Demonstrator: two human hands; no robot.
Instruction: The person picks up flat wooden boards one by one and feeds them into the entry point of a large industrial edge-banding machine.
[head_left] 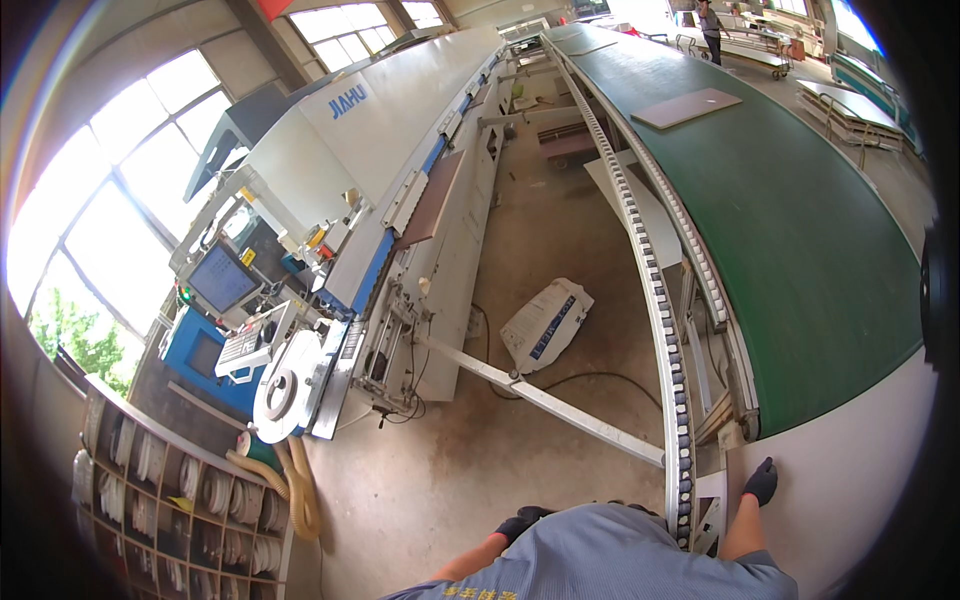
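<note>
My right hand (762,482), in a black glove, rests on a pale flat board (850,480) at the lower right. Its fingers look stretched out on the board's surface, near the board's left edge. Close to my body, at the bottom middle, is my left hand (522,522), also in a black glove. Its fingers are partly hidden, and nothing shows in it. The pale board lies beside the near end of a wide green conveyor belt (800,260). Farther along the belt lies a smaller pale board (688,108).
A roller rail (655,300) runs along the belt's left side. Left stands a long white machine (350,130) with a screen (222,278) and a brown board (432,200). A white sack (546,325) lies on the floor beyond a metal crossbar (540,400). A rack of rolls (190,490) stands lower left.
</note>
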